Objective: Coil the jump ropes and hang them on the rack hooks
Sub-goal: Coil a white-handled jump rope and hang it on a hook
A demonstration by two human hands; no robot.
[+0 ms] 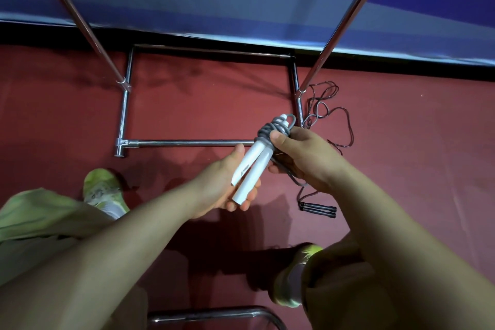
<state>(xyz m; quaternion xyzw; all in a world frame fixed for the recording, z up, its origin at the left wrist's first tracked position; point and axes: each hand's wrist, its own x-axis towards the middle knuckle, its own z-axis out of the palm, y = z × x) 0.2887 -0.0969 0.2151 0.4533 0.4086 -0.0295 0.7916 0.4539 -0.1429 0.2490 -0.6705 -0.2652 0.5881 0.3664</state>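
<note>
Rope point(276, 130), grey, wound round 2 white handles point(250, 167), handles cupped by left hand point(223, 185), coil pinched by right hand point(305, 157), black rope point(330, 112) left loose on red floor point(203, 110).

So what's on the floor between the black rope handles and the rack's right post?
In the head view, only the black rope's own loose tangled cord, lying on the red floor from the black handles toward the right post.
</note>
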